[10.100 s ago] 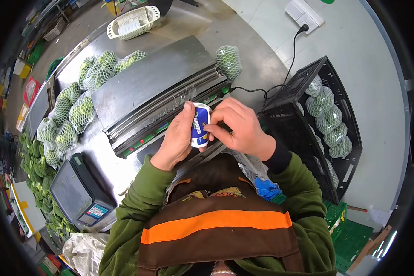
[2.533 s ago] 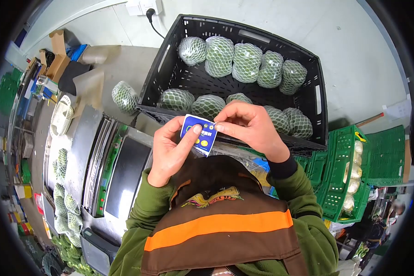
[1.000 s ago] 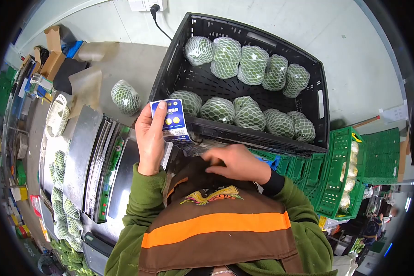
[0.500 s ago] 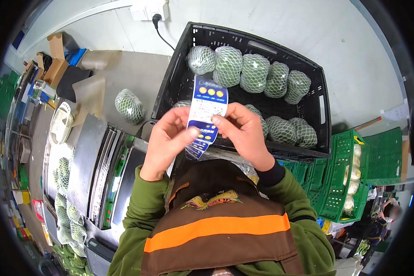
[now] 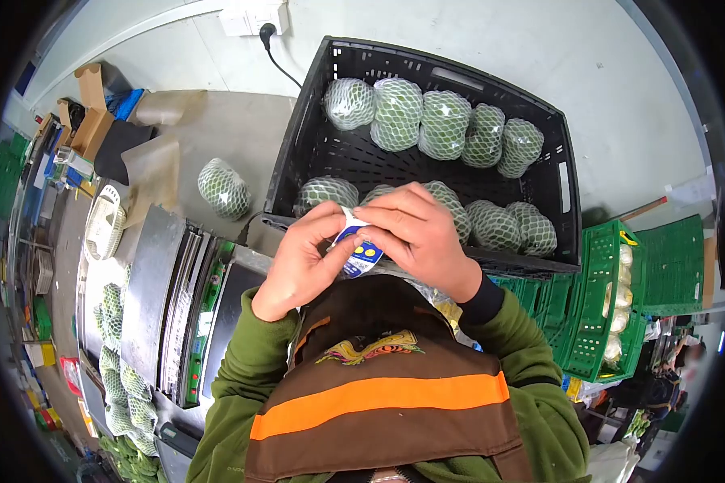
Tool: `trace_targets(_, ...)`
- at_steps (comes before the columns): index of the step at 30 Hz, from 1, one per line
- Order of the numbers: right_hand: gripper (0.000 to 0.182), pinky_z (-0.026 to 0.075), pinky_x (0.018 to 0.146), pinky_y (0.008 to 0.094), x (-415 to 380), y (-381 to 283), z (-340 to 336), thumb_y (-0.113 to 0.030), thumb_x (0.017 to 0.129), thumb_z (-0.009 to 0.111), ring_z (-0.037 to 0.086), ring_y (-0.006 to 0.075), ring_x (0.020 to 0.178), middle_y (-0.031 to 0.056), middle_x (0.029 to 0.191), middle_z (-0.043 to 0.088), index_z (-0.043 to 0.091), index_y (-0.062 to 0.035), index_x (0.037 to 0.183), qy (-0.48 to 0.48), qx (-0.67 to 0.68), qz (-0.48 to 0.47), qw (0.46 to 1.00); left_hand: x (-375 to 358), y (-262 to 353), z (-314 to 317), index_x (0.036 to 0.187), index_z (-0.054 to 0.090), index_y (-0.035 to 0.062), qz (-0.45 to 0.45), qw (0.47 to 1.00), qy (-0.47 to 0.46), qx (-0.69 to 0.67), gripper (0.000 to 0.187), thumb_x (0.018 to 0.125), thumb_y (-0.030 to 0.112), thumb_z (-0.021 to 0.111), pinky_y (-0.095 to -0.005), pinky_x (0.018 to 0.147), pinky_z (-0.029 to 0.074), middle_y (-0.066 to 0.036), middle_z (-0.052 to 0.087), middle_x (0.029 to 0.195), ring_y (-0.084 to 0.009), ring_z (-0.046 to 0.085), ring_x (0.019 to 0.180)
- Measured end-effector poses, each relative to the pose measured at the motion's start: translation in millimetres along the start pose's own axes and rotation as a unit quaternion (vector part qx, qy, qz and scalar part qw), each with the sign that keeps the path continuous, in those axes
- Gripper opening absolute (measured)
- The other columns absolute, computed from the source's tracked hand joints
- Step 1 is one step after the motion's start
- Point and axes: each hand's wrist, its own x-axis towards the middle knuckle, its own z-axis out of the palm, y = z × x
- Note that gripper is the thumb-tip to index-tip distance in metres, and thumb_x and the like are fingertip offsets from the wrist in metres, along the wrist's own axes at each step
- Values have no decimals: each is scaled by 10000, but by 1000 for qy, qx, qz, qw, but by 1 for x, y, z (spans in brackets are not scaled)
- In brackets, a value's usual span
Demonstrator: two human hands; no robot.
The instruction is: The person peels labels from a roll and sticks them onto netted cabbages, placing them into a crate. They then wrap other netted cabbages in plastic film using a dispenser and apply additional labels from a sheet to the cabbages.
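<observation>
A blue and white strip of labels is pinched between both hands, low in front of the black crate. My left hand grips its left edge with thumb and fingers. On the right side, my right hand holds its upper edge, fingertips close to those of the left. Beyond the hands, the black crate holds two rows of green produce in white netting, such as one netted piece in the back row. The hands partly cover the front row.
One netted piece lies on the grey surface left of the crate. A white basket and stacked dark panels are at the left, with more netted produce below. Green crates stand at the right.
The label strip has been lowered and folded or turned, so less of it shows. My right hand has moved left and closer to my left hand, both still gripping the strip.
</observation>
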Motion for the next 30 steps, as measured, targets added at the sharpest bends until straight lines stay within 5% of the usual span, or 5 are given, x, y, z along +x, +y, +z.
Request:
trace_targets(8,165,483,667,320,-6,-8,-9,-39,849,697,627,203,770,75,899,669,714,9,1007,-25,90,95,991,5,6,-3,1045,679,-25,-1,999,-46,12,160,888,-18,646,-287,785,453,-85,584,921,-190,572,858)
trace_targets(10,149,475,669,298,-6,-4,-19,-80,906,657,614,124,768,50,884,671,702,27,998,-61,249,382,888,7,5,-3,1053,668,-41,-1,998,-65,13,156,902,-24,631,-272,776,454,-72,588,927,-151,569,867)
trace_targets(17,190,495,682,237,44,24,-93,-161,955,635,608,74,780,16,929,701,710,7,999,435,32,235,869,28,-15,-9,1180,544,-21,-174,950,126,-228,219,963,11,548,-245,803,509,-64,635,1029,-85,608,897)
trace_targets(22,239,550,804,357,48,-3,-19,-87,781,744,691,296,965,123,1015,710,707,-28,1010,55,-153,-159,974,67,-5,13,1308,450,-5,-118,901,160,-386,373,959,11,579,-295,887,540,-96,626,1118,-144,632,1026)
trace_targets(30,219,533,809,324,33,-17,-13,-102,858,712,673,248,943,129,1022,695,689,-29,1063,-6,84,237,968,65,-26,8,1361,425,17,19,932,148,-331,514,903,-7,657,-292,867,572,-104,615,1159,-141,651,999)
